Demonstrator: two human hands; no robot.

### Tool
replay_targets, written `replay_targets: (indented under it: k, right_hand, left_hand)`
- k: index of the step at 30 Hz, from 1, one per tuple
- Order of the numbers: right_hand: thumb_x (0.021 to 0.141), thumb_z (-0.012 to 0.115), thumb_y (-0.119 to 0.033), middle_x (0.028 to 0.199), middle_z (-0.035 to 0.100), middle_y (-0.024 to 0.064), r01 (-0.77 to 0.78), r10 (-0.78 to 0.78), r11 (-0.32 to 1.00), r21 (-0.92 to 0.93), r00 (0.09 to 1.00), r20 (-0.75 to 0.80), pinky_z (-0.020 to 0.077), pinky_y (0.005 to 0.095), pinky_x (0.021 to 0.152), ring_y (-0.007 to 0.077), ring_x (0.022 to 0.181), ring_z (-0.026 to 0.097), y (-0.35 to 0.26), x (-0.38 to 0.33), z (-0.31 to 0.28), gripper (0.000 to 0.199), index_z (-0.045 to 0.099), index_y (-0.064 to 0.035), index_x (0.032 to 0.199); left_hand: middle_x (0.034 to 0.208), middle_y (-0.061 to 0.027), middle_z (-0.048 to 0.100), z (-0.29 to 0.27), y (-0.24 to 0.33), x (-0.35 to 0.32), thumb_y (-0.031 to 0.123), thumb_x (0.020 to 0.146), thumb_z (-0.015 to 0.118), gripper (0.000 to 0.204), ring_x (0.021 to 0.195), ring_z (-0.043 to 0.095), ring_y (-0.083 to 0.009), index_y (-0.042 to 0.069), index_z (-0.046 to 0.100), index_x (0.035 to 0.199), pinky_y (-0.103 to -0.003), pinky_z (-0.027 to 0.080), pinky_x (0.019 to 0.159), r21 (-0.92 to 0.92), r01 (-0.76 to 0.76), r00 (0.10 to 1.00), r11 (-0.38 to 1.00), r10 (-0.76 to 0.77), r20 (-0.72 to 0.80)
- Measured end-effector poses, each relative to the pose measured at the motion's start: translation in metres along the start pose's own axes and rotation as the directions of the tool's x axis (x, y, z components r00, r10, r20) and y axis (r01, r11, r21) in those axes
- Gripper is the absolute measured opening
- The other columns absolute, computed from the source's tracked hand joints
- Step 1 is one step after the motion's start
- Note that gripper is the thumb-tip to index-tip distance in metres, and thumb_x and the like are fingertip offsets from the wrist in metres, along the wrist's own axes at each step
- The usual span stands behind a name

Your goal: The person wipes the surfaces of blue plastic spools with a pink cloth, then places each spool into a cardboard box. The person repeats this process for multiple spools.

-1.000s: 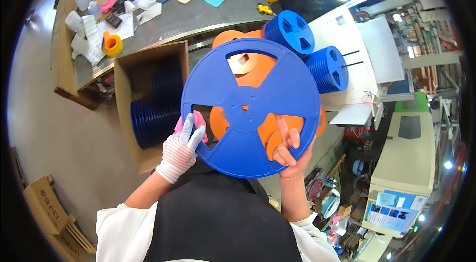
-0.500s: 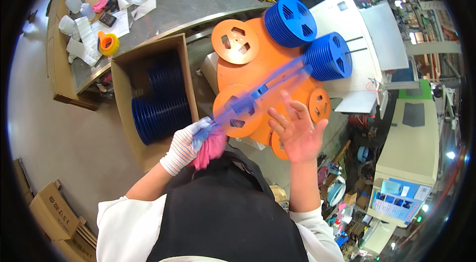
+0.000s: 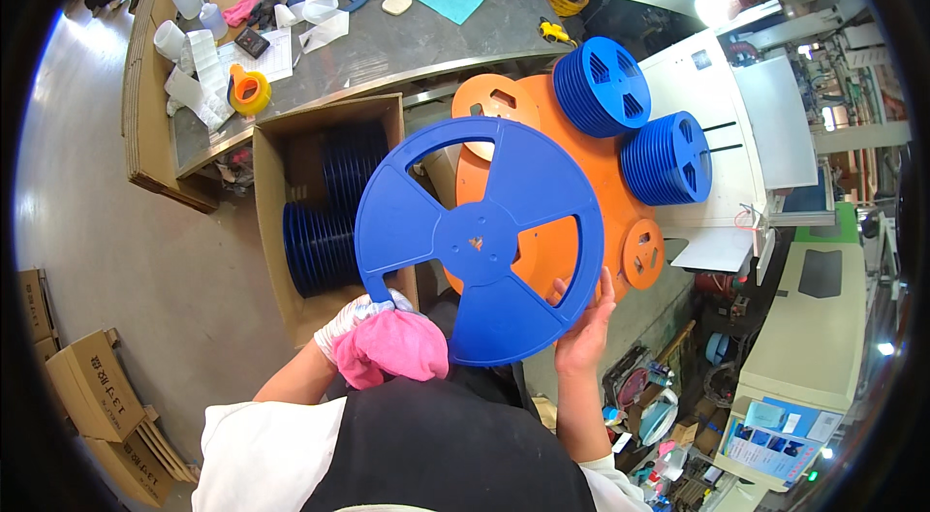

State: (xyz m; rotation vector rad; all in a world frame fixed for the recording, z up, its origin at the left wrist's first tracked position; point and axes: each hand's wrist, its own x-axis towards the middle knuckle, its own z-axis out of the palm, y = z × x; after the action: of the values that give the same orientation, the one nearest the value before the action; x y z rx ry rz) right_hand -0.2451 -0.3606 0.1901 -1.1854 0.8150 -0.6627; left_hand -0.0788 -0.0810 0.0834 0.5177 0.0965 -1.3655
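A large flat blue reel disc (image 3: 489, 265) with cut-out windows is held up in front of me, its broad face toward me. My left hand (image 3: 354, 318), in a striped white glove, is closed on its lower left rim. A pink cloth (image 3: 392, 349) is bunched in that same hand against the disc. My bare right hand (image 3: 584, 333) grips the lower right rim, some fingers partly hidden behind it. Behind the disc is an orange round-cornered plate (image 3: 603, 163) carrying smaller orange discs (image 3: 642, 253), partly covered.
Two stacks of blue reels (image 3: 605, 91) (image 3: 668, 158) stand at the far right of the orange plate. An open cardboard box (image 3: 271, 241) at left holds more blue reels (image 3: 320, 246). Beyond it is a metal table (image 3: 387, 37) with a yellow-orange tape roll (image 3: 250, 93), bottles and papers.
The blue disc has turned from edge-on and blurred to face-on, nearer me. My right hand has gone from open and apart to holding its rim. The view has shifted slightly.
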Motion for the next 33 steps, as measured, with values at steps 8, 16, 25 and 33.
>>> replay_targets:
  k: [8, 16, 25, 33]
  right_hand:
    - [0.098, 0.041, -0.060, 0.145, 0.042, 0.0087, -0.111, 0.110, 0.994, 0.008, 0.991, 0.072, 0.0538, 0.0428, 0.088, 0.0287, 0.112, 0.059, 0.005, -0.002, 0.016, 0.075, 0.024, -0.0107, 0.151]
    - [0.100, 0.037, -0.060, 0.147, 0.042, 0.0063, -0.152, 0.164, 0.980, -0.132, 0.983, 0.086, 0.0486, 0.0418, 0.096, 0.0290, 0.118, 0.056, 0.015, 0.003, 0.022, 0.072, 0.027, -0.0119, 0.152]
    - [0.101, 0.038, -0.053, 0.159, 0.026, 0.0140, -0.199, 0.219, 0.957, -0.211, 0.973, 0.075, 0.0464, 0.0384, 0.094, 0.0290, 0.123, 0.052, 0.023, -0.004, 0.007, 0.067, 0.027, -0.0116, 0.153]
    - [0.104, 0.036, -0.048, 0.157, 0.030, 0.0166, -0.270, 0.274, 0.944, -0.189, 0.962, -0.005, 0.0488, 0.0370, 0.090, 0.0296, 0.119, 0.056, 0.039, -0.026, -0.001, 0.063, 0.029, -0.0067, 0.151]
  left_hand:
    - [0.105, -0.0057, 0.066, -0.006, -0.002, -0.010, 0.031, 0.089, 0.069, 0.034, 0.097, 0.062, -0.0191, 0.004, 0.064, 0.109, -0.034, 0.049, 0.092, 0.031, -0.003, 0.999, 1.000, 0.004, -0.047]
    - [0.105, -0.0039, 0.064, -0.012, 0.004, -0.022, 0.034, 0.091, 0.067, 0.035, 0.098, 0.060, -0.0172, 0.005, 0.064, 0.109, -0.034, 0.047, 0.091, 0.118, -0.069, 0.997, 0.991, 0.074, -0.034]
    - [0.101, -0.0055, 0.066, -0.054, 0.009, -0.062, 0.024, 0.096, 0.060, 0.026, 0.096, 0.062, -0.0165, 0.002, 0.064, 0.110, -0.033, 0.049, 0.090, 0.186, -0.287, 0.833, 0.940, 0.341, -0.436]
    - [0.083, -0.0200, 0.067, -0.195, 0.016, -0.003, 0.027, 0.096, 0.056, 0.023, 0.077, 0.066, -0.0350, 0.007, 0.063, 0.103, -0.041, 0.051, 0.072, 0.775, 0.406, 0.187, 0.484, 0.786, -0.589]
